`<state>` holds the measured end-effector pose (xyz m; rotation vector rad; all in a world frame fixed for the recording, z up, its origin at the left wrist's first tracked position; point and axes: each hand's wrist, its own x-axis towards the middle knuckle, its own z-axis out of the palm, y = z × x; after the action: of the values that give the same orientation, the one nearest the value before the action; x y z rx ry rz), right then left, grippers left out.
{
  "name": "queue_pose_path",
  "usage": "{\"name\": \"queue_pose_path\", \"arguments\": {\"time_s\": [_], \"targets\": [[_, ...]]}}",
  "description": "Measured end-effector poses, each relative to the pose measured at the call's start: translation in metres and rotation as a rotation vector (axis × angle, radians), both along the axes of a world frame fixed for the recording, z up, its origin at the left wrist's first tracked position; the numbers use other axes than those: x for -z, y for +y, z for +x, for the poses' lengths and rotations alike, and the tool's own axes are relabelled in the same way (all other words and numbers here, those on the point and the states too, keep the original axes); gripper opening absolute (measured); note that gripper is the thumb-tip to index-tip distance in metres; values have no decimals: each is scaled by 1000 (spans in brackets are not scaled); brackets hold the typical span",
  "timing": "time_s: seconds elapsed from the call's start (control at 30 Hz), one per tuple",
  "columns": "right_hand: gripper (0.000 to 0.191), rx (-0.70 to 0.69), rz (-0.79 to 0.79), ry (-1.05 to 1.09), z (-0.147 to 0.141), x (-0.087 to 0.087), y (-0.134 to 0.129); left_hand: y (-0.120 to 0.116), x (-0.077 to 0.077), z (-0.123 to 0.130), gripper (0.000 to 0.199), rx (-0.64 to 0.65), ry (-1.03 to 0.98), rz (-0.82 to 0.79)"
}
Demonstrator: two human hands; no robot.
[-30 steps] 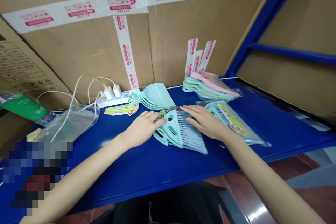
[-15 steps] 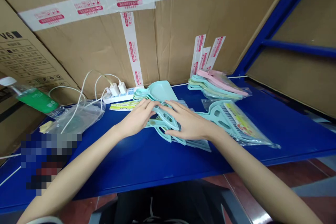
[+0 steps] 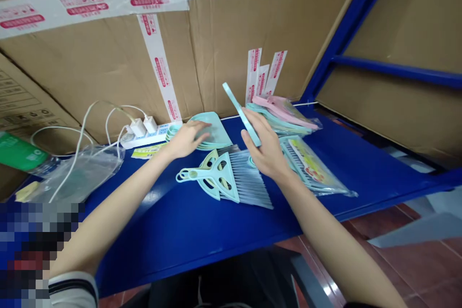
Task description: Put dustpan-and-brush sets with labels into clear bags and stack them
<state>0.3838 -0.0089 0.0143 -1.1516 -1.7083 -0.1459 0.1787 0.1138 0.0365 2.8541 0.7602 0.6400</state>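
Observation:
My right hand [image 3: 265, 147] grips a light-blue hand brush [image 3: 242, 114], raised off the table and seen nearly edge-on; its bristles are hidden. My left hand [image 3: 189, 138] is open, thumb and fingers apart, over a stack of light-blue dustpans [image 3: 211, 127]; I cannot tell whether it touches them. Between my forearms lie several overlapping hand brushes [image 3: 226, 177], one pale yellow and others light blue, with grey bristles pointing right and ring-ended handles to the left.
To the right are a bagged light-blue brush set [image 3: 314, 168] and a bagged pile with a pink dustpan [image 3: 279, 110]. A power strip [image 3: 159, 134] with chargers, a yellow card [image 3: 146, 151], a plastic bag [image 3: 86, 168] and a green-labelled bottle [image 3: 21, 154] occupy the left. Cardboard [image 3: 224, 43] stands behind.
My hands have parted. The right one has lifted a light-blue brush up and turned it edge-on; the left has let go and moved over the dustpans. The camera view has shifted right.

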Motion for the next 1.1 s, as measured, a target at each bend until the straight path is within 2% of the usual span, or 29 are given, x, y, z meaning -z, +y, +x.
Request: {"name": "queue_pose_path", "arguments": {"time_s": [0.13, 0.37, 0.67, 0.83, 0.97, 1.03, 1.1], "targets": [[51, 76, -32, -22, 3, 8, 7, -5, 10, 9, 17, 75, 184, 23], [50, 178, -147, -96, 2, 17, 17, -7, 3, 6, 22, 50, 255, 71], [52, 139, -192, -129, -9, 21, 15, -19, -5, -10, 16, 18, 212, 176], [53, 100, -216, -177, -10, 26, 15, -34, -8, -15, 16, -2, 179, 262], [54, 70, -229, -220, -10, 28, 14, -56, -13, -35, 23, 8, 160, 318], [54, 57, -233, -240, -11, 28, 13, -70, -13, -52, 28, 17, 157, 343], [55, 39, -237, -261, -13, 28, 10, -86, -13, -74, 33, 55, 112, 434]]}}
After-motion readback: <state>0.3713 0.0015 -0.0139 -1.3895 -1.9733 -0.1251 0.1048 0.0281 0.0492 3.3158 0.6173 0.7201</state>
